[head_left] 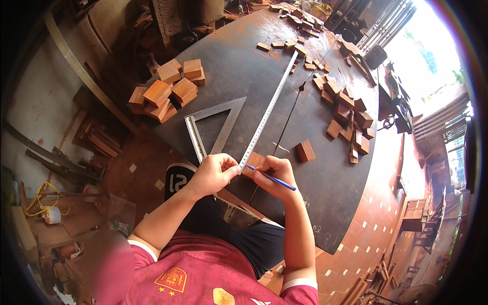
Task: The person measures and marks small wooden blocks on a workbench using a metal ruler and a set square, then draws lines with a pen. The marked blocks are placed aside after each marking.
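1. From where I stand, the left hand pinches the near end of a pale ruler slanting across the dark table.
2. The right hand grips a blue pen, tip close to the ruler's edge.
3. A wooden block sits between the hands, partly covered.
4. A metal set square lies just left of the ruler.

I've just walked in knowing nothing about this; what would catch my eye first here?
Probably the long pale measuring strip slanting up the middle of the dark table, its near end at the left hand. Close by, the right hand has a blue pen in its grip. Then the reddish-brown wooden blocks, clustered at the table's left edge and along its right side.
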Demonstrator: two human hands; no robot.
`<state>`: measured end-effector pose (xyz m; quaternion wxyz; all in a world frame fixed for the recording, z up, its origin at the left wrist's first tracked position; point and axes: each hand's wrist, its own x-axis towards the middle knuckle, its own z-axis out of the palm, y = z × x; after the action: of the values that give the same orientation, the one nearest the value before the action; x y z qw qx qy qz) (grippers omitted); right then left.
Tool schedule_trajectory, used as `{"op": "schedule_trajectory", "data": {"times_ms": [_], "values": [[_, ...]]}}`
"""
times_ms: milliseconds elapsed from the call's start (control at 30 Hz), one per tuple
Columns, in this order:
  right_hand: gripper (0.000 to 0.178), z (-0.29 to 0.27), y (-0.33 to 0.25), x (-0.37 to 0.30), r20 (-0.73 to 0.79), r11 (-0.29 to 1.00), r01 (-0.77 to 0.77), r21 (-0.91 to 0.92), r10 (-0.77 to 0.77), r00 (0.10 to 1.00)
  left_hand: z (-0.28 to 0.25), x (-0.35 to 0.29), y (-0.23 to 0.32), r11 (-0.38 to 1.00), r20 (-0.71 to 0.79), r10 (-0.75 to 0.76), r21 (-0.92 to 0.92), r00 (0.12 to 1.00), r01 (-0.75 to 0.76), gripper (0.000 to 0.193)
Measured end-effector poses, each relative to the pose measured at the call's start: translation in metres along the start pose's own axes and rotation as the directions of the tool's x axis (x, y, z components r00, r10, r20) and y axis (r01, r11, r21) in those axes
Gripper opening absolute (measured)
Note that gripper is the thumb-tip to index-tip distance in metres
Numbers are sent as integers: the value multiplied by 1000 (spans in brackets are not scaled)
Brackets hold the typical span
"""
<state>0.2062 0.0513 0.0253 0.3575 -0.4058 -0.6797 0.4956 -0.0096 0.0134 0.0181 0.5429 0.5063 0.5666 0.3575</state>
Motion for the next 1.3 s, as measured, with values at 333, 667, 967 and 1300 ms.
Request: {"op": "schedule_trajectory", "data": {"times_ms": [333, 667, 967, 1300], "values": [[20, 2, 4, -1, -11, 1000, -12, 12, 12, 1000, 1, 1, -2, 1000, -9, 8, -11, 1000, -8, 16], [20, 0, -1, -1, -14, 1000, -24, -4, 24, 1000, 0, -1, 0, 1000, 2, -6, -19, 1000, 6, 15], [21, 0, 11, -1, -128, 1000, -21, 23, 24, 991, 1, -1, -1, 999, 7, 39, -22, 999, -39, 17], [16, 3, 13, -1, -173, 997, 61, -55, -70, 982, 3, -2, 0, 1000, -9, -4, -22, 1000, 4, 17]]}}
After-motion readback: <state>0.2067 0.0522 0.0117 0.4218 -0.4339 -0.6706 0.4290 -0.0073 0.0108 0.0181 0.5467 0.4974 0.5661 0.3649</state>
